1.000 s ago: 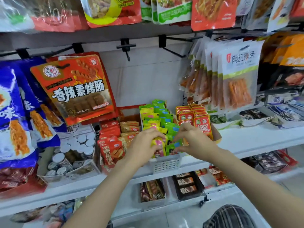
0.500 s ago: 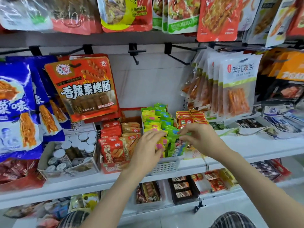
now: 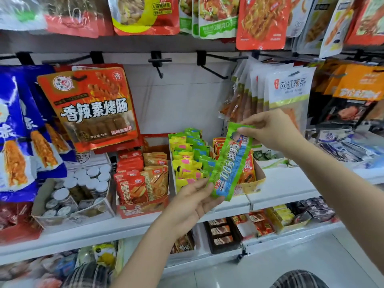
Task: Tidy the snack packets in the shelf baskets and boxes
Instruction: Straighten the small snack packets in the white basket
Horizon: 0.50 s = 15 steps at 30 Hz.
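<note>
Shelf (image 3: 291, 183) holds boxed packets (image 3: 188, 156); hanging bags (image 3: 91, 109) flank them. Both hands, left (image 3: 193, 201) and right (image 3: 272, 132), pinch a green packet (image 3: 229, 163) before them.

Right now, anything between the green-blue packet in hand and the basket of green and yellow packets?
Nothing visible. Right hand pinches the green-blue packet at its top, left hand holds its bottom, just in front of the basket's green row; only open air between.

Shop: hanging snack packets (image 3: 91, 109), shelves (image 3: 291, 183)
</note>
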{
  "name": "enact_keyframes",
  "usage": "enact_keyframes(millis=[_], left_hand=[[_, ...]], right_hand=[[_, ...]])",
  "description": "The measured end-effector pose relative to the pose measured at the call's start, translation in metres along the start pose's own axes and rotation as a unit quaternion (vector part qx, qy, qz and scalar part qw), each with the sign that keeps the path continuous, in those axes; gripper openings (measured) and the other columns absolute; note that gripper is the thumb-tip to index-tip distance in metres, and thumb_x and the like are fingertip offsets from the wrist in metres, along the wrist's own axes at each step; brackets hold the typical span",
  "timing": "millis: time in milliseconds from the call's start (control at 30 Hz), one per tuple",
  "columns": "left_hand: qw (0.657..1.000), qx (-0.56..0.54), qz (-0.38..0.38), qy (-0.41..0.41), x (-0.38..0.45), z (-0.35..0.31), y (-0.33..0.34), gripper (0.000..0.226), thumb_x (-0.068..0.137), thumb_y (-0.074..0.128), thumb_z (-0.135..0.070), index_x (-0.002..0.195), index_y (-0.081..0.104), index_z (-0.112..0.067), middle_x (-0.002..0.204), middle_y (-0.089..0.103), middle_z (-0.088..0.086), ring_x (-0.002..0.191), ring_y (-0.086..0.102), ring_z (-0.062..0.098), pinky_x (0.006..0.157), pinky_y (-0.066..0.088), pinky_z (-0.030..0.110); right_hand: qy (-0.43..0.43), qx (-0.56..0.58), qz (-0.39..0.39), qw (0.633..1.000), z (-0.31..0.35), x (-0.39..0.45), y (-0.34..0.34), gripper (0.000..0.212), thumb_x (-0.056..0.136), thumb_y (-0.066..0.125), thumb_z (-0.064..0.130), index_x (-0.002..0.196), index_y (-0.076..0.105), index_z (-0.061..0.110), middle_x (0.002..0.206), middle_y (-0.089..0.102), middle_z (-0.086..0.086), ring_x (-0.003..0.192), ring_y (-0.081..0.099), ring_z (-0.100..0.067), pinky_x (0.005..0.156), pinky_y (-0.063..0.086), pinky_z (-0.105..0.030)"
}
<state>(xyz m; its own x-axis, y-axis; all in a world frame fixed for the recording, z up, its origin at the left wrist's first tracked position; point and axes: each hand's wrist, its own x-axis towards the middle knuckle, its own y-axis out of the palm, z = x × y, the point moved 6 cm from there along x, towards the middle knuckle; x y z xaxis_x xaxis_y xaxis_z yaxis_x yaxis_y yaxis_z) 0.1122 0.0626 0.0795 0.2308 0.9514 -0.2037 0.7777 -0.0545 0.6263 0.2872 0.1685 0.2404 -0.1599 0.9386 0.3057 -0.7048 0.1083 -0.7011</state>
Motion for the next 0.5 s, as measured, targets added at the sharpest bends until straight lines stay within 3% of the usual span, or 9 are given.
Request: enact_keyframes(millis=[33,133,200,300,367,500], left_hand=[[0.999,-0.032,-0.011,-0.018,-0.002,0.003,-0.003,0.035,0.076,0.067,-0.008,0.111,0.065,-0.001,0.102,0.074,0.016,0.082,0.074,0.025,0.068,0.059,0.025],[0.997,-0.071,-0.012,-0.039,-0.01,0.008,-0.009,0.021,0.08,0.067,-0.011,0.098,0.075,-0.004,0.107,0.072,0.021,0.078,0.074,0.023,0.063,0.06,0.025],[0.994,-0.09,-0.017,-0.052,-0.014,0.011,-0.009,0.025,0.082,0.068,-0.015,0.105,0.071,-0.005,0.109,0.071,0.022,0.076,0.074,0.022,0.059,0.059,0.025],[0.989,-0.122,-0.004,-0.086,-0.017,0.018,-0.005,0.04,0.09,0.06,-0.038,0.117,0.067,-0.009,0.119,0.067,0.022,0.089,0.073,0.029,0.069,0.06,0.036],[0.984,-0.134,0.0,-0.115,-0.018,0.021,-0.001,0.047,0.093,0.053,-0.049,0.119,0.068,-0.013,0.121,0.067,0.017,0.096,0.07,0.029,0.078,0.057,0.044],[0.983,-0.119,0.012,-0.142,-0.023,0.025,0.006,0.043,0.1,0.047,-0.036,0.13,0.054,-0.005,0.128,0.063,0.019,0.106,0.067,0.032,0.083,0.057,0.046]], right_hand=[[0.015,-0.003,0.003,1.0,-0.007,0.001,0.003,0.016,0.076,0.081,0.036,0.09,0.078,0.028,0.073,0.075,0.003,0.06,0.069,-0.008,0.069,0.06,-0.026],[0.062,0.065,0.019,0.996,-0.024,-0.002,0.013,0.018,0.076,0.082,0.03,0.093,0.079,0.024,0.081,0.076,0.004,0.075,0.072,-0.013,0.08,0.06,-0.034],[0.08,0.117,0.029,0.99,-0.028,-0.006,0.018,0.009,0.077,0.081,0.024,0.086,0.078,0.026,0.083,0.076,0.004,0.078,0.073,-0.016,0.08,0.06,-0.036],[0.096,0.177,0.031,0.979,-0.03,-0.011,0.022,0.008,0.08,0.078,0.016,0.084,0.077,0.024,0.084,0.076,0.001,0.08,0.074,-0.019,0.077,0.06,-0.032],[0.111,0.271,0.044,0.955,-0.03,-0.017,0.028,0.017,0.083,0.074,0.011,0.1,0.076,0.009,0.089,0.076,-0.005,0.083,0.072,-0.018,0.077,0.059,-0.028],[0.104,0.397,0.072,0.909,-0.025,-0.028,0.036,0.024,0.087,0.066,0.01,0.109,0.071,0.003,0.104,0.073,-0.011,0.097,0.068,-0.019,0.087,0.056,-0.033]])
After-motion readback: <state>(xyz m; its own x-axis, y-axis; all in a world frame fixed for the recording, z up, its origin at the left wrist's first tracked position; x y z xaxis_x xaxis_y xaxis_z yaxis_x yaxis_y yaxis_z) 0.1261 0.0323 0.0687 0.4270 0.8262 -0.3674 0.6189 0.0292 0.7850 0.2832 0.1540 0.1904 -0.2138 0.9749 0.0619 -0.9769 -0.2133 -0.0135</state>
